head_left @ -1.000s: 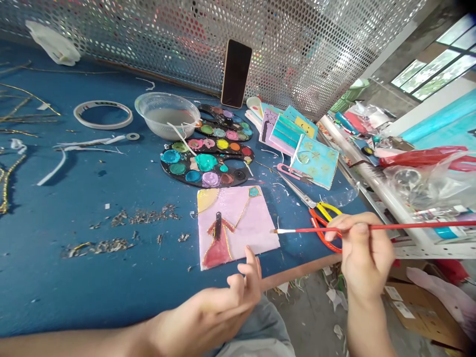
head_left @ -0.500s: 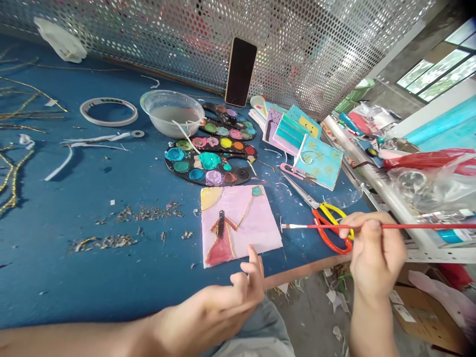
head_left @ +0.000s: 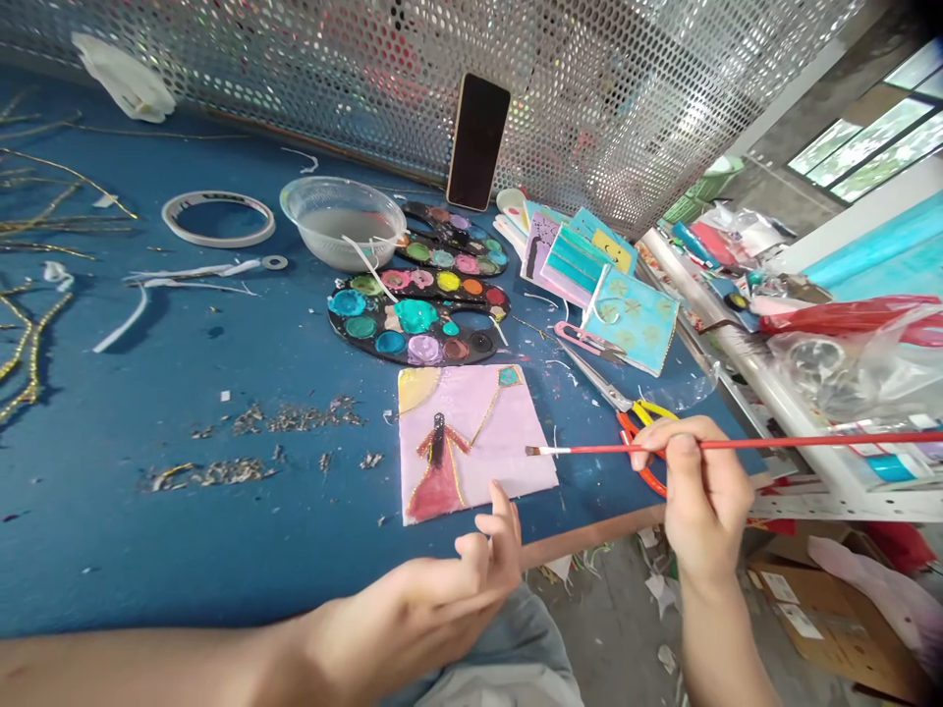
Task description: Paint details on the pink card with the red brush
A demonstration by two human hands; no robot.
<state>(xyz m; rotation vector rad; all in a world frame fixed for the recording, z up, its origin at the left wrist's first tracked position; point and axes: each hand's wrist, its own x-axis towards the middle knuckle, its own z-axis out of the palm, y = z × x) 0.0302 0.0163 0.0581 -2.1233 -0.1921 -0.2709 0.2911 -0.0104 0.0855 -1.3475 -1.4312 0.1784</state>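
A square pink painted panel (head_left: 508,432) lies at the table's front edge, showing a red-dressed figure, a yellow sun corner and a small teal kite on a gold line. My left hand (head_left: 471,570) is at its lower edge, a fingertip against the panel, the fingers loosely curled apart with nothing in them. In my right hand (head_left: 703,491) a thin red paintbrush (head_left: 773,443) is pinched, held level. Its brown bristles reach over the panel's right side; whether they touch cannot be seen. Scissors (head_left: 604,383) with red and yellow handles lie partly behind my right hand.
Behind the panel are black paint palettes (head_left: 354,346), a clear bowl (head_left: 302,211) of murky water and a phone (head_left: 478,142) against perforated metal. Painted cards (head_left: 637,319) and pink thread snips (head_left: 582,339) lie to the right. A tape roll (head_left: 173,231), gold-wrapped wires (head_left: 33,353) and scraps (head_left: 213,475) are leftward.
My right hand has moved left with the paintbrush, bringing its tip from beside the panel to over its right side. My left hand has stayed nearly still.
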